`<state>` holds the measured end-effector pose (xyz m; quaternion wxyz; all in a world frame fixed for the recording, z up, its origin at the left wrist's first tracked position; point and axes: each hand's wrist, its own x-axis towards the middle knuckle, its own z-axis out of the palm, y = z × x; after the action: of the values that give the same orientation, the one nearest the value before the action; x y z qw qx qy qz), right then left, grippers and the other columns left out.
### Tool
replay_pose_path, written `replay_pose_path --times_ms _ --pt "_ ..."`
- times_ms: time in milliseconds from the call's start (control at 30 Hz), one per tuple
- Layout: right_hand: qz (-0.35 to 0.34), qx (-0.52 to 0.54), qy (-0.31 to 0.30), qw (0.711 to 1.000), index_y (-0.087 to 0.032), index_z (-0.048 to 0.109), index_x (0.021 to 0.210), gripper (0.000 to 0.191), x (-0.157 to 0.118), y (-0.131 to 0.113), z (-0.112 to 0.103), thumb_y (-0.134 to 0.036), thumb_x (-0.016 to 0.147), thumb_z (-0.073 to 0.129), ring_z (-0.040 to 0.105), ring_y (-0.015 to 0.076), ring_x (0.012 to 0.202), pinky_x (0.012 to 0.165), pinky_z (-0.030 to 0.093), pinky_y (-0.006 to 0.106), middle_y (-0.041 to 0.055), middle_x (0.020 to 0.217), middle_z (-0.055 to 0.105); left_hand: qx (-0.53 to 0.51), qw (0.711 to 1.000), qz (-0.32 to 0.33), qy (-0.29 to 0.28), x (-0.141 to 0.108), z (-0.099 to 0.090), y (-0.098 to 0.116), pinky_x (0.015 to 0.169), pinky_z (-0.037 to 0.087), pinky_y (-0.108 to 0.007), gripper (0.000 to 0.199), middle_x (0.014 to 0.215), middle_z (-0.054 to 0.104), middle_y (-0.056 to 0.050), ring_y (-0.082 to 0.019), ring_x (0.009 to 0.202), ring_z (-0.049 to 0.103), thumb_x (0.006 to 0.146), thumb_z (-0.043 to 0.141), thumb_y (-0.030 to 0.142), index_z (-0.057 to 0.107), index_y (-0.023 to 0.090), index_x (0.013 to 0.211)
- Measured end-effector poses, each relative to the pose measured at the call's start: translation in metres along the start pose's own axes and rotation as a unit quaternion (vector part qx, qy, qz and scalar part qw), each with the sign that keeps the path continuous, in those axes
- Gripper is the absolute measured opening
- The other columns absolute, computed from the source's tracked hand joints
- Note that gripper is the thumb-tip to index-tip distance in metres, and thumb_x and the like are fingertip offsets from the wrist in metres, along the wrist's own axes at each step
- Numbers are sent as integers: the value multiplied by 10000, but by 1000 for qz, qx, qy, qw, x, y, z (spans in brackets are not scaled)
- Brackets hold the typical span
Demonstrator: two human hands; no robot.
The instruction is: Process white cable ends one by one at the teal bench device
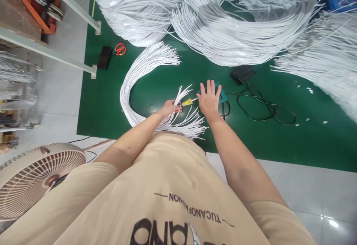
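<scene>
My left hand [170, 108] is closed around several white wires [178, 98], their ends sticking up past the fingers. These belong to a curved bundle of white wires [127, 88] that loops on the green table. Just right of my left fingertips is a small yellow piece [187, 102], joined to a thin light-coloured rod; whether the hand touches it I cannot tell. My right hand [209, 98] lies flat, fingers spread, on a teal device [223, 95], covering most of it. Loose wire ends [192, 126] fan out below, close to my body.
Large bundles of white wire [237, 40] fill the back of the green table [279, 140]. A black box [242, 74] with a looped black cable [275, 105] sits right. Red-handled scissors [120, 49] and a black phone [105, 57] lie left. A fan [41, 178] stands beside me.
</scene>
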<state>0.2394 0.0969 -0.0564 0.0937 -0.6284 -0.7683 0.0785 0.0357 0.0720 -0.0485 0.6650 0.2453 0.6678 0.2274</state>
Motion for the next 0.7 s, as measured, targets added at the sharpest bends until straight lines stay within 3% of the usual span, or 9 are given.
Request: replay_pose_path --times_ms 100,167,233,333,467,600,700 --pt "4 17 18 1000 -99 400 1417 511 0 -10 -5 -333 964 378 249 340 1404 1103 147 615 213 1502 343 -12 999 41 -13 -6 -11 4 658 477 -271 470 692 636 -5 -143 642 665 625 790 96 599 86 1055" --pt "-26 48 29 998 -107 495 1334 446 -5 -25 -10 -331 968 371 379 316 1298 1073 233 550 195 1388 474 -17 998 64 -25 -12 -20 8 640 449 -253 487 704 639 -6 -130 658 654 621 797 124 614 94 1070" --pt "-93 84 26 992 -130 607 1171 380 -14 -45 -14 -324 979 343 496 271 1090 966 338 455 158 1161 605 -21 996 75 -38 -18 -27 12 633 427 -242 474 720 643 -11 -114 663 635 605 809 151 643 99 1047" --pt "-236 120 8 964 -151 659 949 383 -32 -78 -15 -293 990 306 495 223 855 778 357 367 112 878 622 -32 996 77 -33 -26 -34 15 654 427 -255 436 721 646 -19 -105 653 601 549 845 186 678 87 940" --pt "-363 120 2 924 -142 646 865 327 -53 -108 -5 -207 968 342 476 221 888 766 336 352 116 892 613 -48 996 67 -24 -37 -38 18 675 430 -276 423 691 634 -13 -94 617 559 501 872 217 685 80 856" --pt "-351 83 -84 929 -94 666 934 314 -64 -113 7 -135 939 355 497 254 976 813 369 370 155 948 636 -64 993 92 -29 -48 -42 20 650 426 -257 460 714 628 5 -64 588 537 509 866 190 685 98 922" --pt "-262 67 -207 940 -85 694 930 290 -71 -110 15 -98 902 406 519 269 1056 886 384 375 177 972 668 -82 992 96 -31 -54 -47 22 722 465 -278 455 748 654 -17 -98 665 604 506 861 158 679 99 918"
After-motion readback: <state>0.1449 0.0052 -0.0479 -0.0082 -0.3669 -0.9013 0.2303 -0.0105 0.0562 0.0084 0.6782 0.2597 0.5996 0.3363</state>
